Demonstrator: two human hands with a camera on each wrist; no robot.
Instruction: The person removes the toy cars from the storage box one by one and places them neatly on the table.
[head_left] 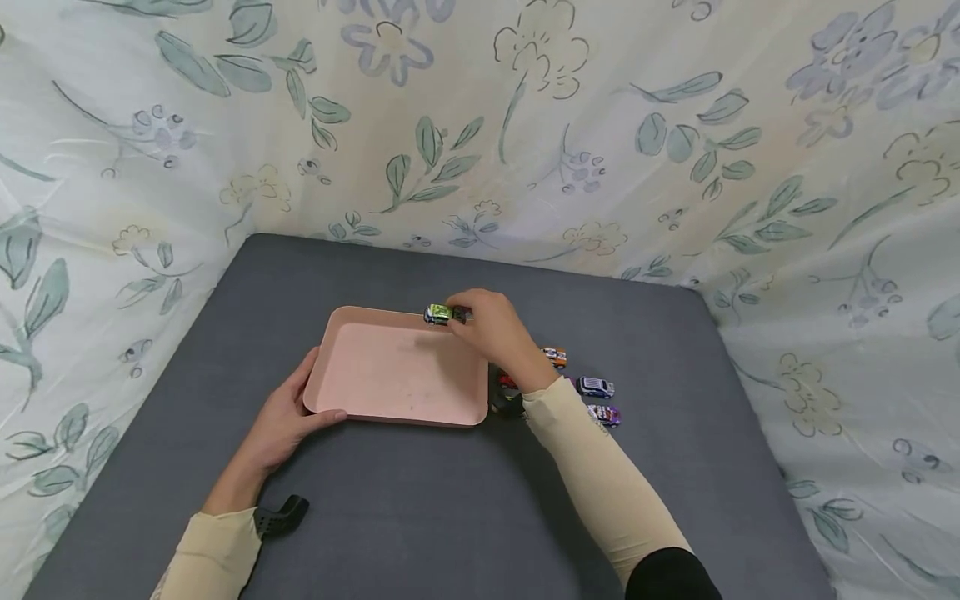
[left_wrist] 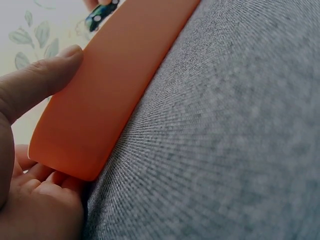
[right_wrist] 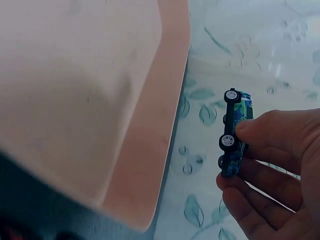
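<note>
A pink rectangular tray lies on the grey table in the head view. My left hand holds its near left corner. In the left wrist view the thumb lies along the tray's outer wall, the other fingers around the corner. Above the tray's far rim, toward the right, my right hand pinches a small green toy car. The right wrist view shows that car between thumb and fingertips, its white-hubbed wheels facing the camera.
Right of the tray several more toy cars stand on the table, including an orange one, a dark blue one and a purple one. My right forearm partly covers the group. A floral curtain hangs behind the grey table.
</note>
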